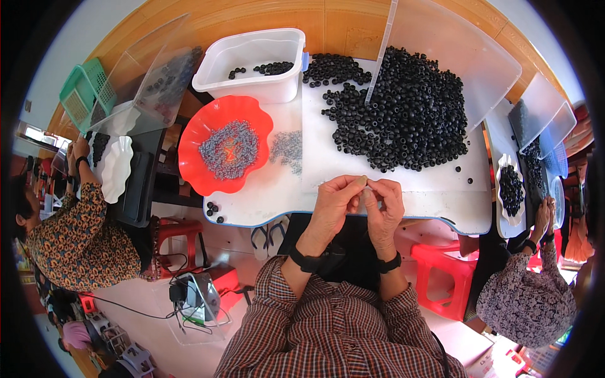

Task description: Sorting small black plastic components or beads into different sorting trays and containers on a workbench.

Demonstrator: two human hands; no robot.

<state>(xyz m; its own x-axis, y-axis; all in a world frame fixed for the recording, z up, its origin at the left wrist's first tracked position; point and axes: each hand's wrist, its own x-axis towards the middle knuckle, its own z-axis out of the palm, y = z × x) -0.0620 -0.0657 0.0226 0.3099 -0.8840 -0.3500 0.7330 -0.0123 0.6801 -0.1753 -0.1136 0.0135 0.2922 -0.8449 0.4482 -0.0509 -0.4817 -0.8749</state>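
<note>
Grip: left hand (337, 200) and right hand (386, 211), bunched close together; whether clasping anything, cannot tell. Black beads (409, 116): heaped on tabletop (277, 192), just beyond. Handling: light, steady pinch, best over tabletop.

Small black holed beads (409, 126), loosely heaped, few strays, on white tabletop (315, 138)

I could make out no readable words, numbers, brands or signs on anything at my white, blue-edged bench (277, 195).
</note>
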